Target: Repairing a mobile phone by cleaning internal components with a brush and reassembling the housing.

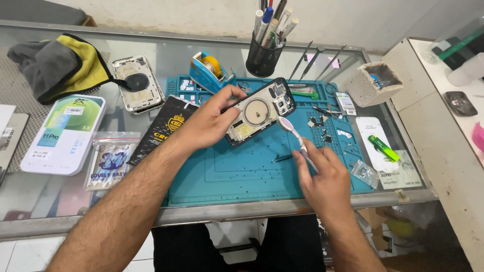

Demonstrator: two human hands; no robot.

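R hand [322,174] sits nearest, closed round the handle of a toothbrush [297,137], w/ the pale bristle head up against the lower edge of a phone housing [259,111]. L hand [209,121] is just beyond, fingers & thumb gripping the housing's left end, holding it tilted above the teal work mat [242,171] near the mat's middle; the housing is open-side up, dark frame, round coil ring in the centre, camera cutouts at its far end. Tweezers [281,158] lie on the mat just left of the R hand. On the glass bench [50,196] left of the mat: a bag of cotton buds [110,160], a white & green box [64,133], a black packet [164,128]. Right of the mat lies a green lighter [383,147]. Further back, a second phone housing [137,83] & a grey-yellow cloth [60,64]. Farthest: a blue tape dispenser [207,70] & a black pen holder [263,58] w/ pens.
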